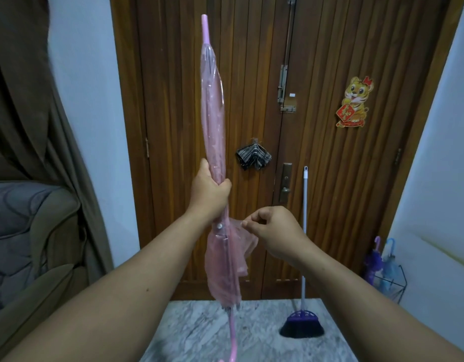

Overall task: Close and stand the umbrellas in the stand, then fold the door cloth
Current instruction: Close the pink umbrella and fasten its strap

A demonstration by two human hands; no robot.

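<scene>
Head view shows the pink umbrella (215, 142) held upright before the wooden door (251, 74), tip up and hooked handle down near the marble floor (199, 327). The left hand (210, 190) is wrapped round the furled canopy about midway. The right hand (271, 227) sits apart from it, just beside the umbrella, thumb and fingertip pinching what looks like the closing strap (236, 222), with a white snap (219, 226) showing on the canopy close by. The lower folds hang loose and baggy.

The step in hand seems to be fastening the strap. To do it well, the left hand should keep the folds twisted tight while the right draws the strap snugly round and presses it onto the snap. Slack plastic could bunch under it. The wire stand (390, 280) waits at the right wall, already holding two umbrellas (382, 262). A striped cloth (253, 159) hangs on the door.
</scene>
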